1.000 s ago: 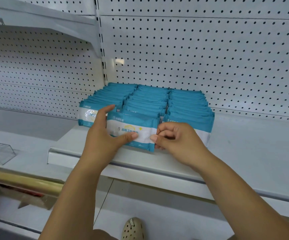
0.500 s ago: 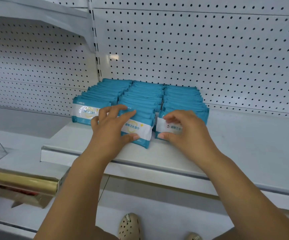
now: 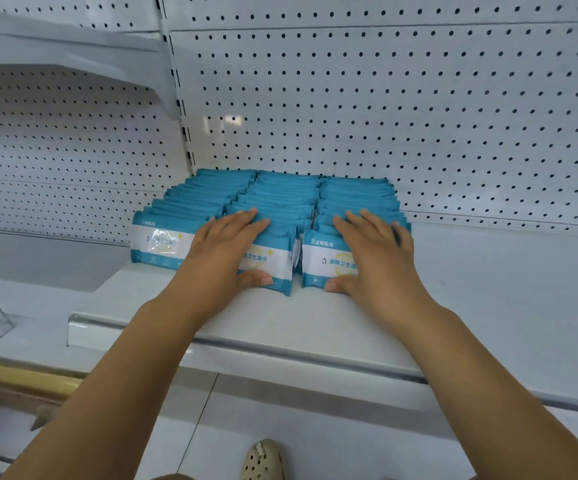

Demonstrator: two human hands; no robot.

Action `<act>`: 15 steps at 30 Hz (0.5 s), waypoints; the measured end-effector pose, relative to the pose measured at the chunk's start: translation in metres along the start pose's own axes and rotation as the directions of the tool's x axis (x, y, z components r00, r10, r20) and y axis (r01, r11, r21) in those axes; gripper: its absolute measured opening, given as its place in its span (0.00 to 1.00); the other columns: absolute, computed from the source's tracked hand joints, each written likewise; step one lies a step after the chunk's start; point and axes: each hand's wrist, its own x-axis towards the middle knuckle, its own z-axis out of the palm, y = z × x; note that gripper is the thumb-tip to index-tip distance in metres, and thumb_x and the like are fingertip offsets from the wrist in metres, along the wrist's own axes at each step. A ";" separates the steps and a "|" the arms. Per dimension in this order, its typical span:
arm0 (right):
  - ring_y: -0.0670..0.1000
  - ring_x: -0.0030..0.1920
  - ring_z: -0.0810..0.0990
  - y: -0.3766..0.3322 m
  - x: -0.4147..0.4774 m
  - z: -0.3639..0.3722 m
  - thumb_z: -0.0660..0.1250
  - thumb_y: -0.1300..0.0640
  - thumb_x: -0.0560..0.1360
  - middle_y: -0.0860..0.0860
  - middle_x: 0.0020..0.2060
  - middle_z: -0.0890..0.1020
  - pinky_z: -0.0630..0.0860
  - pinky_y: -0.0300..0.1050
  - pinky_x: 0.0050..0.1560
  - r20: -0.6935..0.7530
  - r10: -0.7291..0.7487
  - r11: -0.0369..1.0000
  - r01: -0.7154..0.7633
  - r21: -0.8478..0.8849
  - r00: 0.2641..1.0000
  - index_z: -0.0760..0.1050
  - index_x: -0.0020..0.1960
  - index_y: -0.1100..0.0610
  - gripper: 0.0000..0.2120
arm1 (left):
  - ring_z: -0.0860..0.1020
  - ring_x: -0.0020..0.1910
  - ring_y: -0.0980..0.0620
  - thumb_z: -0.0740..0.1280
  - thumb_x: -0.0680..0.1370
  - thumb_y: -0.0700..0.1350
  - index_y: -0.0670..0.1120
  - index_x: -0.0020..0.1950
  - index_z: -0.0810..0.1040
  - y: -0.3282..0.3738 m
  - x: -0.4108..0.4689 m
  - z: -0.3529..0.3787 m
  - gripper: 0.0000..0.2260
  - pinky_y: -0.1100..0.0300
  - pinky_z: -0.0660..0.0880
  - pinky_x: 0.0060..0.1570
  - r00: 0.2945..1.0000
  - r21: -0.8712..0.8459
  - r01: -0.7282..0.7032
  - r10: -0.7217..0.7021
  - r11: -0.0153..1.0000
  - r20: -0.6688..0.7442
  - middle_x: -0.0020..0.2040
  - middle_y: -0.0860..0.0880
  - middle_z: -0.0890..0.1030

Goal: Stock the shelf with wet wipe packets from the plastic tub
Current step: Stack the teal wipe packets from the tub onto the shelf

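As three rows of wipe packets point(image 3: 190, 207) stand on the shelf point(image 3: 315, 327), the left hand point(image 3: 225, 251) presses flat-fingered on the middle front packet point(image 3: 275, 254), the right hand point(image 3: 379, 259) likewise on the right front packet point(image 3: 322, 263).

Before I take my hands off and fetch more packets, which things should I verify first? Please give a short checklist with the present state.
1. Left hand lies flat on the middle front packet, gripping nothing: ok.
2. Right hand lies flat on the right front packet: ok.
3. Fronts level: not ok; the left front packet sits farther back.
4. All three front packets upright: ok.
5. Bare shelf room beside the right front packet: ok.
6. Tub with more packets: cannot tell, out of view.
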 end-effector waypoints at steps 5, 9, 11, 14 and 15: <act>0.48 0.79 0.49 0.003 0.004 0.008 0.73 0.45 0.73 0.45 0.80 0.55 0.42 0.52 0.74 -0.070 -0.063 0.995 0.057 -0.080 0.996 0.52 0.80 0.44 0.43 | 0.57 0.80 0.47 0.69 0.75 0.62 0.48 0.81 0.60 0.009 0.010 0.009 0.39 0.47 0.38 0.79 0.995 0.152 -0.071 0.081 0.986 -0.061 0.80 0.48 0.61; 0.47 0.79 0.49 0.004 0.004 0.006 0.73 0.43 0.73 0.44 0.80 0.55 0.42 0.53 0.72 -0.062 -0.064 0.994 0.058 -0.090 0.996 0.52 0.80 0.43 0.44 | 0.59 0.79 0.46 0.69 0.75 0.62 0.47 0.80 0.61 0.014 0.013 0.012 0.39 0.45 0.42 0.80 0.994 0.172 -0.085 0.095 0.981 -0.050 0.79 0.47 0.63; 0.47 0.80 0.47 0.006 0.001 0.001 0.73 0.41 0.72 0.44 0.81 0.52 0.40 0.54 0.73 -0.038 -0.057 0.997 0.055 -0.063 0.998 0.50 0.81 0.44 0.46 | 0.58 0.80 0.47 0.68 0.75 0.64 0.48 0.80 0.60 0.011 0.010 0.010 0.39 0.48 0.39 0.80 0.993 0.154 -0.091 0.101 0.984 -0.059 0.80 0.48 0.62; 0.46 0.80 0.43 0.012 -0.005 -0.005 0.73 0.39 0.70 0.44 0.81 0.49 0.36 0.55 0.74 -0.001 -0.047 0.998 0.047 -0.041 0.999 0.48 0.81 0.44 0.49 | 0.54 0.81 0.51 0.67 0.75 0.66 0.50 0.81 0.57 0.010 0.004 0.010 0.40 0.50 0.35 0.79 0.991 0.116 -0.104 0.112 0.988 -0.068 0.81 0.51 0.59; 0.46 0.80 0.43 0.014 -0.007 -0.006 0.74 0.38 0.70 0.44 0.81 0.48 0.36 0.54 0.74 0.001 -0.043 0.998 0.043 -0.042 0.999 0.48 0.81 0.44 0.50 | 0.53 0.81 0.52 0.67 0.75 0.66 0.50 0.81 0.56 0.011 0.003 0.009 0.41 0.50 0.34 0.79 0.991 0.111 -0.110 0.118 0.988 -0.067 0.81 0.52 0.58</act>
